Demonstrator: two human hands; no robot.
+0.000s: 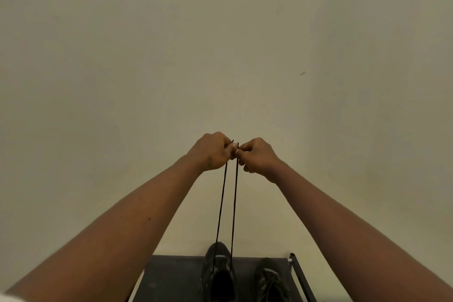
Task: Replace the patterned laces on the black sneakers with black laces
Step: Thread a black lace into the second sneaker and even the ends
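Observation:
Two black sneakers stand on a dark surface at the bottom of the view. The left sneaker has a black lace running up from it in two taut strands. My left hand pinches the end of one strand and my right hand pinches the end of the other. Both hands are raised high above the shoe, close together with fingertips nearly touching. The right sneaker stands beside the first, its laces too dim to make out.
A plain pale wall fills most of the view behind the hands. A dark metal bar with a grey end runs along the right edge of the dark surface.

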